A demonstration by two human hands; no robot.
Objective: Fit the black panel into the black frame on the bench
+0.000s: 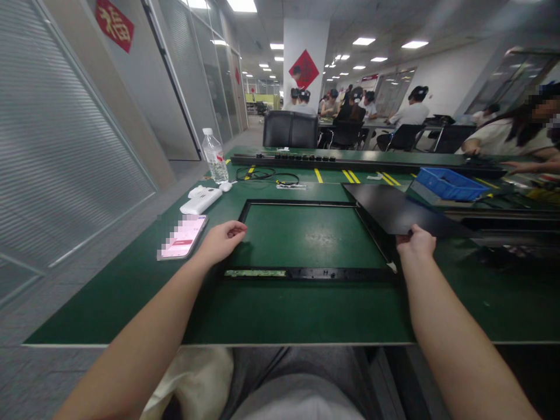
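The left hand [221,240] lay half-curled on the left rail of the frame [306,273], seemingly steadying it flat on the table [284,315]; whether it gripped could not be told. The right hand [416,241] pinched the near edge of the panel [394,207], which slanted across the frame's right side, likely propped by that rail. A phone [182,236] lay to the left, with a bottle [215,156] and bin [450,184] beyond.
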